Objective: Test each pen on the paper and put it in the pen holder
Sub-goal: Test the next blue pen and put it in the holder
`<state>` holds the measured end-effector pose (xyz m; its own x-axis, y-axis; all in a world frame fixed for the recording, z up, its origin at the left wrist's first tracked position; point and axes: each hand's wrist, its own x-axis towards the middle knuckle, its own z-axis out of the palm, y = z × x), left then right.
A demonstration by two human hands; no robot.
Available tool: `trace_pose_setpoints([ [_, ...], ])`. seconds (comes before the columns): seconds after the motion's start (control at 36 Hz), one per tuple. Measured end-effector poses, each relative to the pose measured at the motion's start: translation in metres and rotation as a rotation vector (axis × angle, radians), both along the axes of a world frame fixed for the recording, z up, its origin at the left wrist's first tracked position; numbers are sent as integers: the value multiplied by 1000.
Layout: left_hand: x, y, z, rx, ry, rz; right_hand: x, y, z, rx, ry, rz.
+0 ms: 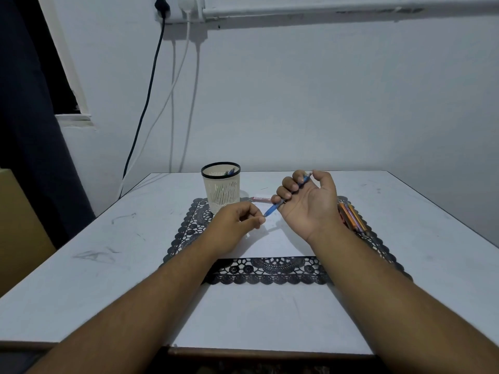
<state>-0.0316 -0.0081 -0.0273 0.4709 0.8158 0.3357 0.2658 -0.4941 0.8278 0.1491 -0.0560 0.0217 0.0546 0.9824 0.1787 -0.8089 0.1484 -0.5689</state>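
My right hand is turned palm up above the white paper and grips a blue pen in its curled fingers. The pen's tip end points down-left toward my left hand, whose thumb and forefinger pinch at or right next to that end; what they hold is too small to tell. A cream mesh pen holder with a black rim stands at the mat's far left corner, with at least one pen inside. Several coloured pens lie on the mat to the right, partly hidden by my right hand.
A black lace mat lies under the paper on the white table. A small red-and-white object lies behind the paper. Cables hang down the wall at the back left. A brown box edge stands at the far left.
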Motion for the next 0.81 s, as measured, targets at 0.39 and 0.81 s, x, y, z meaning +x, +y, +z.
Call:
trace_pose_setpoints([
  [0.39, 0, -2, 1, -7, -12, -7, 2, -3, 0, 69, -56, 11],
  [0.81, 0, -5, 4, -1, 23, -15, 3, -4, 2, 109, -139, 47],
])
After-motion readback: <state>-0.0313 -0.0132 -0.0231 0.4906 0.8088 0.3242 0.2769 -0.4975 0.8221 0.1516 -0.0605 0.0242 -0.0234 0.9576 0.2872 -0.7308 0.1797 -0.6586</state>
